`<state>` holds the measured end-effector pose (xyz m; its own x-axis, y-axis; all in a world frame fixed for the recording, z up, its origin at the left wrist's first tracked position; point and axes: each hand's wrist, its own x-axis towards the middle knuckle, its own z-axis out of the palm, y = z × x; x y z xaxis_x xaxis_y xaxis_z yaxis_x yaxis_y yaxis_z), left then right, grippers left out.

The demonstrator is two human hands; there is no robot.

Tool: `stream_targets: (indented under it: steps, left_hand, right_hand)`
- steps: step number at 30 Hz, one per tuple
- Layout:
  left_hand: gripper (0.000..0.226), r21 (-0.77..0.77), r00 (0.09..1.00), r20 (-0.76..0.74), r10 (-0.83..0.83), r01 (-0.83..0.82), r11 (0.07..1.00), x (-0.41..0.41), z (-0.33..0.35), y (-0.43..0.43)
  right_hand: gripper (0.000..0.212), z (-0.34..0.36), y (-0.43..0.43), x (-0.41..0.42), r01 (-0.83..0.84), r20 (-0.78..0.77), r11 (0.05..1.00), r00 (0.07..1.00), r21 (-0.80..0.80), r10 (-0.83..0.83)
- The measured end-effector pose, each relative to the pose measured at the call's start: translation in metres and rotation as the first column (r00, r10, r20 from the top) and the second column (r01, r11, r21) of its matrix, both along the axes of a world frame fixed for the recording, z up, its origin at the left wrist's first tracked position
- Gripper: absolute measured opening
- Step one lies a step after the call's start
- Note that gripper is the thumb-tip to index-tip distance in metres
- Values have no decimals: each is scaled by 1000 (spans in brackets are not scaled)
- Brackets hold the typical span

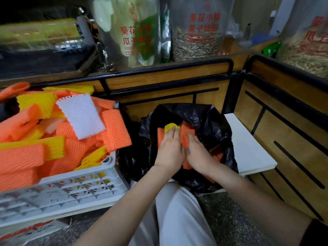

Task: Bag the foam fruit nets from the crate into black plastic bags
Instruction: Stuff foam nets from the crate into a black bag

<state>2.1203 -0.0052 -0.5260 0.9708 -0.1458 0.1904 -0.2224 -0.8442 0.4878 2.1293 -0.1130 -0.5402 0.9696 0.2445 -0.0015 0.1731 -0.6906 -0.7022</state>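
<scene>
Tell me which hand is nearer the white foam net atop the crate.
Left. The left hand lies right of the white net; the right hand lies farther right, beyond it.
</scene>
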Motion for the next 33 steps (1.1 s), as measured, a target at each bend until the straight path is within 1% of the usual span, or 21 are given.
stream_targets:
  steps: [2, 4, 7, 10, 12, 13, 16, 18, 20, 22, 24, 25, 27, 29, 32, 33]
  left_hand:
    - [49, 43, 990, 137, -32, 27, 999, -10, 16, 12]
    - [42, 72, 972, 231, -47, 31, 997, -20, 31, 31]
    - [47, 96, 953, 300, -28, 0, 995, -32, 44, 71]
    - [38, 100, 943, 317, 98, -136, 986, -39, 48, 124]
    - [38, 91, 924, 323, 202, -243, 966, -41, 50, 158]
    - [39, 81, 914, 322, 246, -286, 955, -42, 51, 174]
    - [41, -18, 880, 291, 375, -387, 922, -37, 51, 220]
    - [44, -92, 860, 247, 446, -437, 895, -31, 47, 242]
    - [48, -152, 849, 185, 495, -473, 868, -24, 40, 255]
    - [51, -226, 848, 99, 521, -491, 841, -15, 32, 258]
    - [50, -287, 836, 20, 548, -520, 804, -7, 27, 257]
    - [49, -298, 828, 6, 561, -534, 791, -3, 25, 255]
    - [43, -278, 809, 21, 588, -560, 781, 4, 23, 251]
    - [37, -286, 782, 48, 621, -585, 759, 8, 23, 247]
    - [32, -412, 763, 80, 641, -560, 719, 10, 25, 242]
    - [28, -450, 762, 96, 640, -540, 711, 9, 27, 240]
  right_hand:
    - [57, 21, 5, -11, -47, 82, 998, 996, 34, 44]
    - [54, 39, 11, -20, -64, 161, 997, 986, 54, 54]
    - [48, 54, 27, -23, -50, 252, 997, 967, 63, 33]
    - [41, 63, 56, -23, -108, 318, 994, 944, 33, 92]
    - [40, 62, 78, -18, -114, 354, 993, 929, -11, 111]
    - [41, 60, 89, -14, -122, 347, 992, 930, -32, 125]
    - [45, 59, 121, -3, -201, 240, 977, 947, -75, 214]
    - [49, 56, 137, 6, -216, 150, 971, 962, -106, 230]
    - [52, 52, 153, 16, -167, 68, 982, 982, -92, 173]
    - [52, 49, 168, 26, -74, -25, 996, 997, -42, 73]
    - [54, 47, 180, 34, 13, -154, 999, 988, 29, -9]
    - [55, 44, 184, 38, 42, -208, 996, 978, 75, -25]
    - [58, 35, 188, 46, 69, -275, 986, 961, 150, -25]
    - [60, 24, 187, 55, 62, -296, 978, 955, 200, 0]
    - [68, 35, 186, 44, 79, -331, 954, 943, 288, 22]
    - [65, 40, 185, 41, 83, -341, 950, 940, 301, 26]
